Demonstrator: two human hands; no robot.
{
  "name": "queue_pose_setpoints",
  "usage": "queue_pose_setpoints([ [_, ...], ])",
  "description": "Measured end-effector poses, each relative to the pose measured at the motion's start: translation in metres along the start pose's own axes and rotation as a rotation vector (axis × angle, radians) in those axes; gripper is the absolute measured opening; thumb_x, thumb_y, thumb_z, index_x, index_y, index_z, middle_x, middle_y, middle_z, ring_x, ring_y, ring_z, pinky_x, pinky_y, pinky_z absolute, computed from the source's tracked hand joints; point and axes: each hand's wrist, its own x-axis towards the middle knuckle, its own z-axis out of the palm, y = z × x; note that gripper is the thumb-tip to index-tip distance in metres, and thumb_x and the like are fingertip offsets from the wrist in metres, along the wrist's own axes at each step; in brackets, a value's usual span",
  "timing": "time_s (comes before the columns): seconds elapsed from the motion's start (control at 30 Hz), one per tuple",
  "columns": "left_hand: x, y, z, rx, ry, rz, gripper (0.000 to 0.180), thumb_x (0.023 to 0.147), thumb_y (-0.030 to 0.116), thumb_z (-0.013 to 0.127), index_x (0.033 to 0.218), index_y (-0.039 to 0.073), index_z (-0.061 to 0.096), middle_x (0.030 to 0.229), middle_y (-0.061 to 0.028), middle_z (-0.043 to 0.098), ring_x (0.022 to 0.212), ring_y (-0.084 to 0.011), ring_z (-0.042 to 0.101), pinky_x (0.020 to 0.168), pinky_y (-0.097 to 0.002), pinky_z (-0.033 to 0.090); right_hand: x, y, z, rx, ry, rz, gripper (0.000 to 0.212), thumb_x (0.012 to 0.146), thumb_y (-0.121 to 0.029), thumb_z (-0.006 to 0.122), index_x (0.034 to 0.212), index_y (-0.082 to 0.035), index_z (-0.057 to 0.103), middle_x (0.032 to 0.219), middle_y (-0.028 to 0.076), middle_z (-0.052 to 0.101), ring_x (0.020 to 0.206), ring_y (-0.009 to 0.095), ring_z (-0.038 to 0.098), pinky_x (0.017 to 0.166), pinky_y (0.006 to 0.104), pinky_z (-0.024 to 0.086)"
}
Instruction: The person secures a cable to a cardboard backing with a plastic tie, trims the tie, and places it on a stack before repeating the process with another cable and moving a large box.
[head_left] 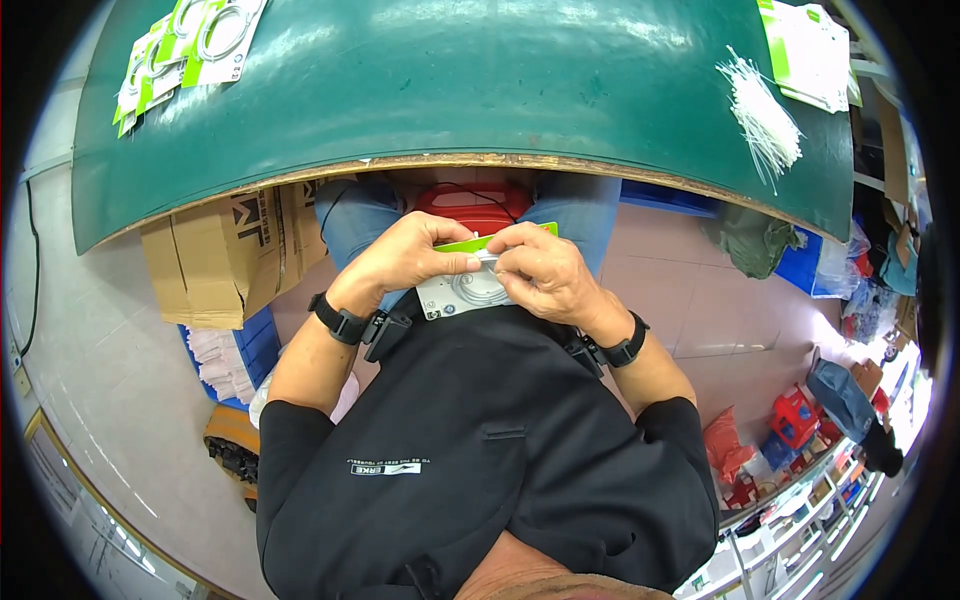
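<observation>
A green and white backing card (440, 298) with a coiled white cable (480, 288) on it is held over my lap, just below the table's near edge. My left hand (425, 252) grips the card's left side, thumb across its face. My right hand (545, 270) is closed at the card's upper right, its fingertips pinched by the top of the coil. What lies between those fingertips is too small to make out. Both hands meet near the middle of the card.
Carded cables (190, 50) lie at the green table's (480, 90) far left. A heap of white cable ties (762, 115) and a stack of cards (812, 60) are at its right. Below stand a cardboard box (235, 245), blue crates (262, 350) and a red stool (475, 205).
</observation>
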Motion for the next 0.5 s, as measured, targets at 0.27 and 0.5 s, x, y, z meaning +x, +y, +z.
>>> queue_pose_setpoints([
  [0.27, 0.0027, -0.0072, -0.0032, -0.120, -0.020, -0.043, 0.029, 0.090, 0.020, 0.085, 0.110, 0.000, 0.079, 0.093, -0.0027, 0.077, 0.084, -0.0085, 0.067, 0.076, -0.0275, 0.055, -0.0001, -0.0020, -0.0025, 0.007, -0.050, 0.048, 0.014, 0.076, 0.005, 0.074, 0.087, -0.002, 0.068, 0.107, 0.012, 0.071, 0.076, 0.022, 0.068, 0.065, 0.0347, 0.053],
  [0.5, 0.0038, -0.0052, -0.0041, -0.131, -0.019, -0.071, 0.029, 0.090, 0.020, 0.085, 0.110, 0.000, 0.079, 0.094, -0.0029, 0.077, 0.085, -0.0090, 0.068, 0.077, -0.0274, 0.055, -0.0022, -0.0006, -0.0030, 0.012, -0.078, -0.014, 0.014, 0.076, 0.003, 0.074, 0.086, -0.004, 0.068, 0.111, 0.011, 0.069, 0.081, 0.025, 0.068, 0.068, 0.0368, 0.054],
])
